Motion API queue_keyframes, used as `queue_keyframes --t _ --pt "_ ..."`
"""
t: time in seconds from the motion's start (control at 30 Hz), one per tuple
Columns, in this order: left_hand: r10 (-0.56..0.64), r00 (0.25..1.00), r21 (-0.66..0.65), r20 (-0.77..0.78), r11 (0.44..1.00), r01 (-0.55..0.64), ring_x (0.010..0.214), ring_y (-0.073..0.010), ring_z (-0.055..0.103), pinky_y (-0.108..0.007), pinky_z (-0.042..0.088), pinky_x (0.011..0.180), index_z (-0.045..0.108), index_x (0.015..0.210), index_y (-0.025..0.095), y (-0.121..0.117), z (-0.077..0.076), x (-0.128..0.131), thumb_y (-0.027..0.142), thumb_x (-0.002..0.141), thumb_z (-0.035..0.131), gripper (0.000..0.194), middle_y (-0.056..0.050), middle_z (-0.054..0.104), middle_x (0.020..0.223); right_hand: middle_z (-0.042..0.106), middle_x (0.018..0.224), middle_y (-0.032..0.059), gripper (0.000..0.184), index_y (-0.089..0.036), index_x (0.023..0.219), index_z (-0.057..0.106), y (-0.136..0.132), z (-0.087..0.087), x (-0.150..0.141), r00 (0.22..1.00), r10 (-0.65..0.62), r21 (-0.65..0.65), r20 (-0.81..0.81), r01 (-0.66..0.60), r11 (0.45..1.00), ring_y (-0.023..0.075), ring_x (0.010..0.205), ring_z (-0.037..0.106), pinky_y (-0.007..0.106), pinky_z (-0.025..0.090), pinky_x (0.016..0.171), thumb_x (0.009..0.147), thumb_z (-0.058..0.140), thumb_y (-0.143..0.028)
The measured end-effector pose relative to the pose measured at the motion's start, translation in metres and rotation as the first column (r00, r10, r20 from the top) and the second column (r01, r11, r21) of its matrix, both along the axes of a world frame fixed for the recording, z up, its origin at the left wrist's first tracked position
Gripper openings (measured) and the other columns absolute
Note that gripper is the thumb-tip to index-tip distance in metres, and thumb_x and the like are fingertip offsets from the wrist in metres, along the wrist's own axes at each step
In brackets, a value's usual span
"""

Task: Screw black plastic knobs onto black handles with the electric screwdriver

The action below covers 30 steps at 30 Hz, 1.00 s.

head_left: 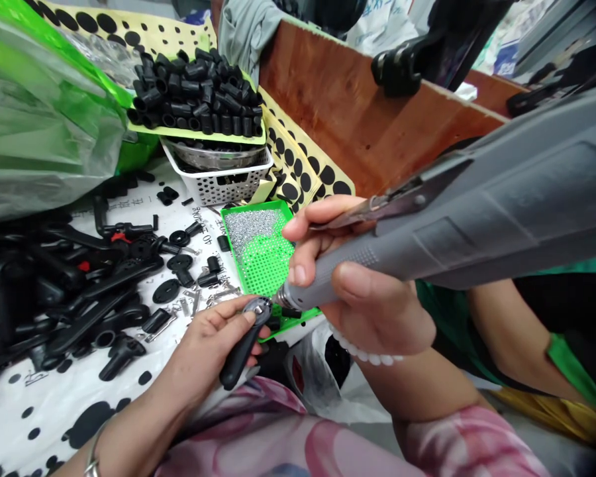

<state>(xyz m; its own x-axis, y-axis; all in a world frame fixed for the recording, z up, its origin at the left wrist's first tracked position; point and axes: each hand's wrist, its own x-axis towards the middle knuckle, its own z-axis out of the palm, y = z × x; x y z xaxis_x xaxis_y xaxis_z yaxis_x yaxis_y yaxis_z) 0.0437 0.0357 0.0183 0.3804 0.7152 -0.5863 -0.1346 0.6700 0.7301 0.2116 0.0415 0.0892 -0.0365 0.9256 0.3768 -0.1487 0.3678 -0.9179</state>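
My left hand (213, 338) is closed around a black plastic handle part (241, 351), its round end facing up and toward the right. A grey electric screwdriver (357, 255) fills my right hand (372, 298), fingers and thumb wrapped round its body near the nose, a metal lever along its upper side. The tip of the screwdriver meets the round end of the handle part or sits right beside it; the exact contact is too small to make out. Just beyond both hands lies a green tray (242, 268) holding many small silvery screws.
Black plastic parts (104, 291) lie heaped on the left of the white-covered table. Short black tubes (198, 93) are piled on a tray over a white basket (218, 185). Sheets of black round stickers (302, 165) lean near a brown board (338, 99). Another person's arm (511, 324) shows at right.
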Motion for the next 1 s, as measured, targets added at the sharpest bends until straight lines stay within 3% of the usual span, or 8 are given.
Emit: queue_keyframes --t 0.37,0.57,0.73,0.87,1.0 --pt "-0.025 1.000 0.046 -0.008 0.999 0.025 0.048 -0.0103 0.057 -0.020 0.049 0.047 0.065 0.101 0.015 0.001 0.000 0.002 0.038 0.068 0.077 0.042 0.000 0.066 0.063 0.062 0.094 0.0018 0.030 -0.028 0.103 0.059 -0.002 0.000 -0.002 1.000 0.003 0.002 -0.024 -0.003 1.000 0.0129 0.065 0.059 0.030 0.056 0.060 0.077 0.067 -0.042" --pt "-0.030 1.000 0.045 0.003 0.999 0.030 0.048 -0.0098 0.057 -0.020 0.049 0.047 0.065 0.102 0.014 0.001 0.001 0.002 0.036 0.069 0.076 0.040 0.000 0.066 0.063 0.060 0.080 0.0007 0.031 -0.027 0.104 0.057 -0.002 -0.002 -0.003 1.000 0.020 -0.015 0.006 -0.020 1.000 0.0153 0.065 0.059 0.032 0.055 0.060 0.078 0.065 -0.042" --pt "-0.021 1.000 0.037 -0.009 0.999 0.022 0.046 -0.0093 0.056 -0.019 0.047 0.046 0.066 0.101 0.015 0.000 0.000 0.003 0.035 0.069 0.076 0.039 0.000 0.066 0.060 0.061 0.091 0.0003 0.026 -0.027 0.100 0.059 -0.002 -0.003 -0.005 1.000 -0.002 0.032 0.030 0.001 0.999 0.0116 0.061 0.057 0.032 0.054 0.063 0.079 0.065 -0.041" --pt "-0.014 1.000 0.042 -0.006 0.999 0.014 0.044 -0.0070 0.054 -0.015 0.042 0.044 0.067 0.085 0.013 0.000 0.004 0.005 0.028 0.071 0.073 0.021 0.001 0.066 0.057 0.059 0.093 0.0006 0.020 -0.027 0.098 0.059 -0.002 -0.003 -0.009 0.998 -0.013 0.070 0.062 0.009 0.998 0.0109 0.063 0.057 0.033 0.053 0.069 0.078 0.064 -0.031" --pt "0.007 1.000 0.041 -0.001 0.999 -0.007 0.041 -0.0049 0.049 -0.014 0.037 0.041 0.064 0.072 0.013 0.000 0.014 0.010 0.023 0.066 0.072 0.014 0.003 0.062 0.053 0.056 0.079 -0.0016 0.016 -0.026 0.081 0.054 0.000 -0.002 -0.014 0.997 -0.037 0.049 0.067 0.034 0.998 0.0106 0.055 0.054 0.029 0.049 0.054 0.071 0.067 -0.023"
